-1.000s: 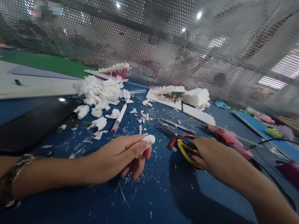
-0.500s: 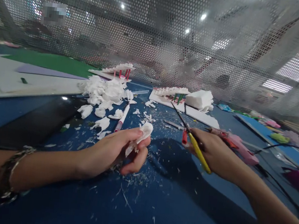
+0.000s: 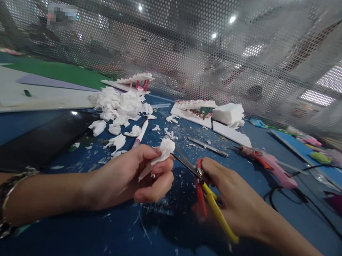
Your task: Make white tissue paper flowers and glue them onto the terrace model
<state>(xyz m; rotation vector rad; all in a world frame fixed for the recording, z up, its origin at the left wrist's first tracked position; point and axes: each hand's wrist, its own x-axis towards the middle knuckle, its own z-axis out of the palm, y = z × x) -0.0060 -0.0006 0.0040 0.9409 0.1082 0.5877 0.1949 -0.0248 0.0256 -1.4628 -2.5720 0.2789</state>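
Head view: left hand [image 3: 132, 173] pinches crumpled white paper [image 3: 167, 147] above the desk [image 3: 86, 237]; right hand [image 3: 228, 187] grips scissors [image 3: 198, 172] by the handles, tips just beside the paper. Misaligned closure could nick the left fingertips [image 3: 164, 166]. Farther out, the cable [image 3: 304, 196] of the glue gun [image 3: 281, 172] could snag a right hand swinging wide.

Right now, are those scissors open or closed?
Open: in the right hand, the scissors show two blades parting toward their tips, with the red and yellow handles spread apart.
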